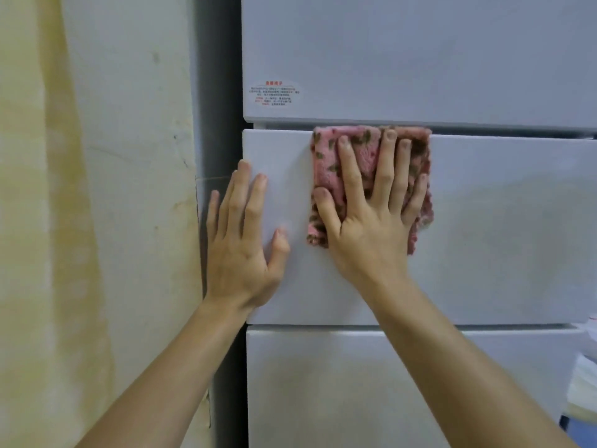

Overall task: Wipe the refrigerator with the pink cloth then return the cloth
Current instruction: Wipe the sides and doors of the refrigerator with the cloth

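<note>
Yellow-stained cream wall (97, 189) on the left, pale stacked sheets (583, 392) at the lower right edge.

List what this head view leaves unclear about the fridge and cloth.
Head view only:
Sticker: print too small and blurred to read.
Pink cloth: middle covered by the right hand.
Refrigerator: top, bottom and right side cut off by frame edges.
Pale items at lower right: cropped by the edge, unidentifiable.

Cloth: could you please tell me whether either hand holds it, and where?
The right hand presses the cloth flat on the fridge door, fingers spread across its middle; the left hand holds nothing.
</note>
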A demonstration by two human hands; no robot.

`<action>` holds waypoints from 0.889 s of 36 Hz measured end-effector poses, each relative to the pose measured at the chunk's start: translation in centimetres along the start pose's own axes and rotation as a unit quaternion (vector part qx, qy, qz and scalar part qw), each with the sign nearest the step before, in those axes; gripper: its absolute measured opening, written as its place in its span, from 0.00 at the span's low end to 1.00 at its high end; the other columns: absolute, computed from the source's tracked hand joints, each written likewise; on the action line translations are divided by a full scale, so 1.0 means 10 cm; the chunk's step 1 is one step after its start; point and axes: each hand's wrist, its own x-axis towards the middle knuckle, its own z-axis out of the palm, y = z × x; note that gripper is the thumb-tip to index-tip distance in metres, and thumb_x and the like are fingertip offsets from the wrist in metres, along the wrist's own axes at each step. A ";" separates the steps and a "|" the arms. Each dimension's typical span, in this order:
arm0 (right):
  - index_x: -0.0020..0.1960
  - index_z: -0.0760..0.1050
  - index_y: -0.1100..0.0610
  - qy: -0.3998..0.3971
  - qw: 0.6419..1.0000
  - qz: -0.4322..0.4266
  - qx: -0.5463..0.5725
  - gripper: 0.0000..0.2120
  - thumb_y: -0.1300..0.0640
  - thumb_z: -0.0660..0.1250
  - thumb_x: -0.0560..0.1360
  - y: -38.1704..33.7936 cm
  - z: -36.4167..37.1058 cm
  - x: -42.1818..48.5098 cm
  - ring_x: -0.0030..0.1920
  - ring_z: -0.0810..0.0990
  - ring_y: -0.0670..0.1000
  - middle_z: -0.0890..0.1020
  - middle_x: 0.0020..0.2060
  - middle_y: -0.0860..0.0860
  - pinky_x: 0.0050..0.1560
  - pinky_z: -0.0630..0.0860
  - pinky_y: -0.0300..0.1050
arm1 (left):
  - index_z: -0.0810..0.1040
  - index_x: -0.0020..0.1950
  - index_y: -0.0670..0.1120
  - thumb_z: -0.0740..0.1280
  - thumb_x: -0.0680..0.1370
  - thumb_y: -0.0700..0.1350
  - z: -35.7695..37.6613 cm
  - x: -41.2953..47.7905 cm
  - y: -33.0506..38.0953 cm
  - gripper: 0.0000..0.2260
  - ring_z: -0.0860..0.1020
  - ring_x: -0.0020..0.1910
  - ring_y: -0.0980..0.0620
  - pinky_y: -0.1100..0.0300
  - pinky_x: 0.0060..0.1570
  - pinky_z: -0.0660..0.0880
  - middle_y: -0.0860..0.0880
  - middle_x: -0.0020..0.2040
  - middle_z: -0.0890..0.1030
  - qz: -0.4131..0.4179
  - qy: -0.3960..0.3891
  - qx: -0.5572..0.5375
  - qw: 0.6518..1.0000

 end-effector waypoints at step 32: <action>0.84 0.60 0.46 0.014 1.000 0.020 -0.009 0.29 0.37 0.53 0.86 0.25 -0.03 -0.17 0.84 0.54 0.61 0.57 0.84 0.60 0.80 0.52 0.71 | 0.67 0.78 0.32 0.62 0.79 0.44 0.08 0.05 0.16 0.29 0.60 0.82 0.34 0.38 0.81 0.60 0.33 0.80 0.65 0.058 0.036 0.057 0.996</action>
